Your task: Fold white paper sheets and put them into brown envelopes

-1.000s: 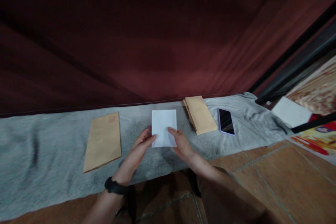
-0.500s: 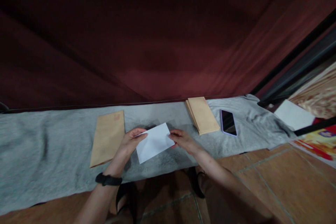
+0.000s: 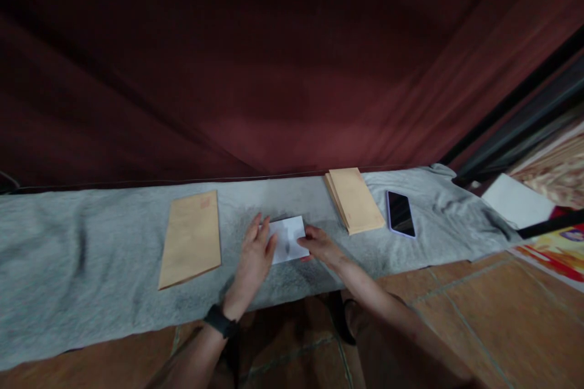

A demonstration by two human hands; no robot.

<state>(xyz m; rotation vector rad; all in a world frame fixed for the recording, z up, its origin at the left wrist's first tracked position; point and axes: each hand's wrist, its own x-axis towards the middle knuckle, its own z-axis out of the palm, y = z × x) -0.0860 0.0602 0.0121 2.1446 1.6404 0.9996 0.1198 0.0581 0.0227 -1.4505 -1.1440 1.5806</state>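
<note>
A small white sheet of paper (image 3: 288,242), seemingly folded, is between my hands just above the grey cloth. My right hand (image 3: 322,245) is closed on its right edge, thumb on top and fingertips underneath. At the left edge, my left hand (image 3: 256,250) has its fingers stretched out and apart, with the thumb touching or very near the paper. Left of that hand lies a brown envelope (image 3: 190,240) with a faint reddish mark in its top corner. Beyond my right hand rests a small stack of brown envelopes (image 3: 358,200).
A phone (image 3: 401,214) in a purple case lies right of the stack. Grey cloth (image 3: 114,255) covers the narrow bench-like surface, with a dark red curtain (image 3: 274,103) behind. A white object (image 3: 517,199) and colourful printed packaging (image 3: 559,252) are at far right, above the tiled floor (image 3: 465,298).
The white paper shows smaller and squarer, its left part apparently folded over. My left hand has moved right and its fingers have opened out; my right hand stays at the right edge.
</note>
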